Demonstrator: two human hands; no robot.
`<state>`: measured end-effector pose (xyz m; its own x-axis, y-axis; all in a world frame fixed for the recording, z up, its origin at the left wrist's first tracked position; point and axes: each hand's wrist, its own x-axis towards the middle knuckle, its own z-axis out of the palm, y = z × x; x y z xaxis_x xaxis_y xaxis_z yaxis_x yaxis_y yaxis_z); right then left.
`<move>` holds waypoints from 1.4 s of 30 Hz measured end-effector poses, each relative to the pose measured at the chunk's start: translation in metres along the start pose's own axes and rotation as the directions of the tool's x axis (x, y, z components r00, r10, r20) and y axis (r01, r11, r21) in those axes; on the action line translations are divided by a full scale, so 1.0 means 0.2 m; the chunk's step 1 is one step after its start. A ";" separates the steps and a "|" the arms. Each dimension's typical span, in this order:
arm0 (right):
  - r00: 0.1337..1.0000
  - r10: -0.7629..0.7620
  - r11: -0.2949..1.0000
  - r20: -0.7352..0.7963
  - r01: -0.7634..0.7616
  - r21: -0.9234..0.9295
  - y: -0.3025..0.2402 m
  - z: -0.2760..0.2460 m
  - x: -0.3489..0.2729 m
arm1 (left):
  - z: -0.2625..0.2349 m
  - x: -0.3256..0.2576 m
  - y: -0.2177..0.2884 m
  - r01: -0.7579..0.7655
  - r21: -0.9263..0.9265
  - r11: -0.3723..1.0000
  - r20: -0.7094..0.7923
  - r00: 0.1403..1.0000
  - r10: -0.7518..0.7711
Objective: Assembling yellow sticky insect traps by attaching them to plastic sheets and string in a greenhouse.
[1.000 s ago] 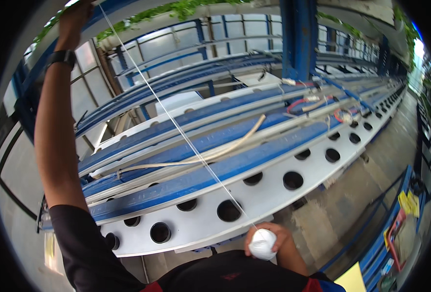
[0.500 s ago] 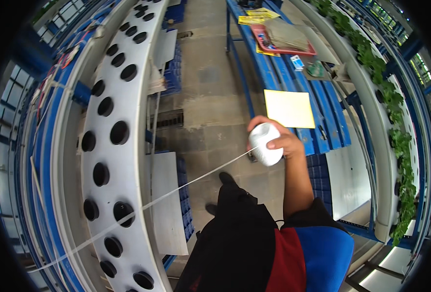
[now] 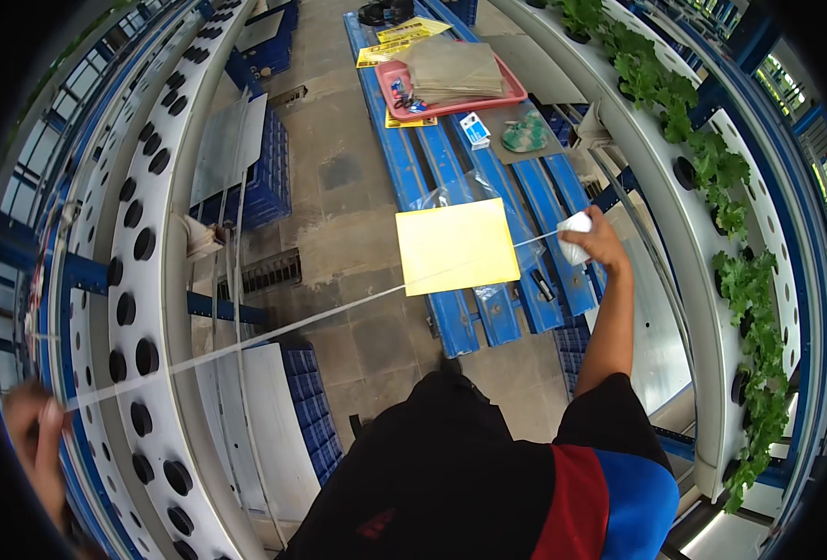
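My right hand (image 3: 593,240) is stretched out to the right and closed around a white spool of string (image 3: 573,231). A thin white string (image 3: 292,325) runs taut from the spool across the floor view to my left hand (image 3: 33,422), which pinches its far end at the lower left, blurred, beside the white channel with round black holes (image 3: 138,308). A yellow sheet (image 3: 454,245) lies on the blue bench (image 3: 488,177) just left of my right hand.
A pink tray (image 3: 511,95) with brown paper, a small box (image 3: 474,129) and a green glove (image 3: 525,133) sit on the bench. Leafy green plants (image 3: 712,168) grow in the white channel on the right. Blue crates (image 3: 255,177) and white panels (image 3: 278,420) stand on the tiled floor.
The view has swung from the overhead racks down to the floor. My right hand with the spool has moved out to the right, and my left hand has come down to the lower left.
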<state>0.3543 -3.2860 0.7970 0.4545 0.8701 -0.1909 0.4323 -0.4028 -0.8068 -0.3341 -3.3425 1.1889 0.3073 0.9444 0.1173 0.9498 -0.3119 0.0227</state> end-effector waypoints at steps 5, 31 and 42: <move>0.995 0.103 0.977 -0.010 -0.099 0.188 0.35 -0.10 0.22 | 0.64 0.81 0.23 0.003 -0.593 0.805 -0.024 0.999 -0.022; 0.812 0.279 0.918 -0.513 -0.382 -0.107 0.46 0.17 0.23 | 2.75 2.65 0.06 0.374 -0.858 0.352 0.449 0.879 0.162; 0.749 0.416 0.891 -0.516 -0.450 0.066 0.48 0.17 0.27 | 2.67 2.74 -0.18 0.466 -0.851 0.242 0.504 0.854 0.130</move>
<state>0.3941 -3.2672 0.6906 0.9220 0.3375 -0.1900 0.1297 -0.7314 -0.6695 -0.1689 -2.7585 0.7212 0.4147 0.8186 -0.3974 0.3234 0.2757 0.9052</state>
